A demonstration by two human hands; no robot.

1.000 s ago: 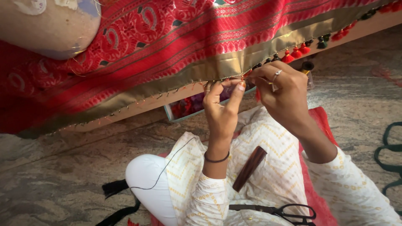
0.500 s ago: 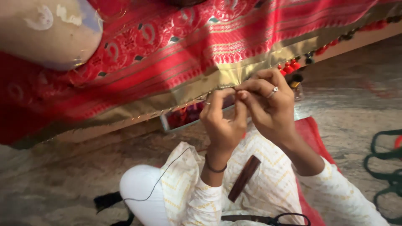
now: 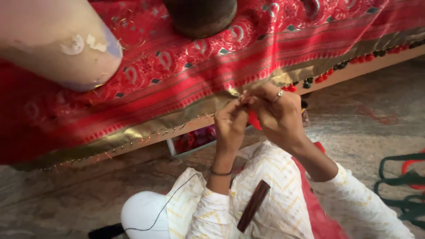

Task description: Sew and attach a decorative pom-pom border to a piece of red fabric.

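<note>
A red patterned cloth (image 3: 186, 75) with a gold border (image 3: 146, 130) hangs over a low wooden frame. Both hands meet at the border's edge. My left hand (image 3: 230, 126), a thin dark band on its wrist, pinches the gold edge with closed fingers. My right hand (image 3: 276, 113), wearing a ring, is closed right against it, gripping the same edge and a bit of red material. Red and dark tassel beads (image 3: 327, 75) run along the border to the right. A dark thread (image 3: 170, 206) trails across my lap.
A brown stick-like tool (image 3: 253, 206) lies on my pale patterned lap. A box of red items (image 3: 192, 139) sits under the frame. A pale round bolster (image 3: 57, 44) and a dark pot (image 3: 201, 15) rest on the cloth. Green straps (image 3: 398, 181) lie on the floor at right.
Both hands have closed together on the border and sit lower in view. The camera has tilted, showing more of the cloth top; the scissors on my lap have dropped out of view.
</note>
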